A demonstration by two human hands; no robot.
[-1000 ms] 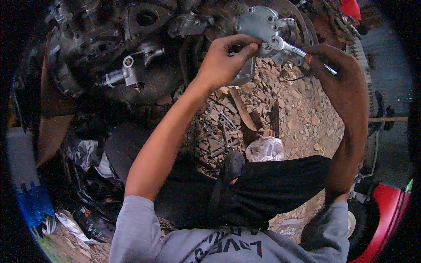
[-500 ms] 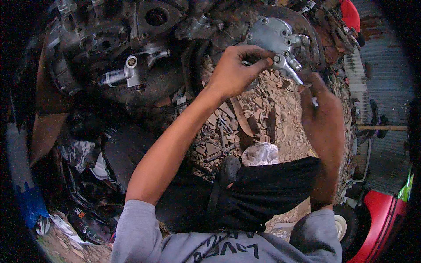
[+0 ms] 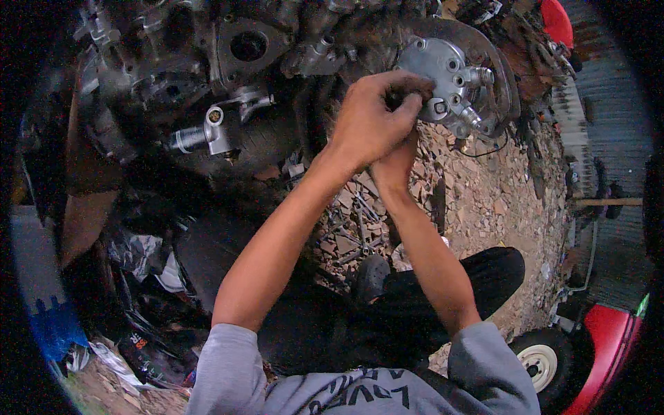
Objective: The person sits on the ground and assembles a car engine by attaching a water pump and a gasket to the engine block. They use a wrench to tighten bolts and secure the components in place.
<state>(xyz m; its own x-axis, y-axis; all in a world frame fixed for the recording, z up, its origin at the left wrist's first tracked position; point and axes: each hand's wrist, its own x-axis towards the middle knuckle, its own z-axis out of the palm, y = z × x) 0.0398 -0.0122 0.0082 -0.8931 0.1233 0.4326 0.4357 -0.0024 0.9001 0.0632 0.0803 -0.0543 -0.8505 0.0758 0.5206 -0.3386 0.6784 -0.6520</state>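
A grey metal cover plate [image 3: 437, 61] with bolts and fittings is mounted at the right end of a dark engine. On its lower part sits a bolt with what looks like a wrench head [image 3: 438, 108] around it. My left hand [image 3: 377, 114] is closed, thumb and fingers pinched right beside that head; the handle is hidden. Below and behind it, my right hand [image 3: 396, 162] shows only its back and wrist, with its fingers covered by the left hand. A short threaded fitting [image 3: 471, 117] juts from the plate, and a thin dark wire [image 3: 487, 153] hangs below.
The engine block [image 3: 249, 45] carries a silver housing [image 3: 218, 131] at left. Under my arms lie stone chips and several wrenches [image 3: 363, 232]. My bent knee [image 3: 501, 273] is at right, near a wheel [image 3: 536, 364], a red panel [image 3: 605, 353] and a corrugated wall [image 3: 615, 104].
My right hand has moved left from the right of the plate to beneath my left hand. The wrench handle that pointed down right no longer shows there. The view has shifted slightly.
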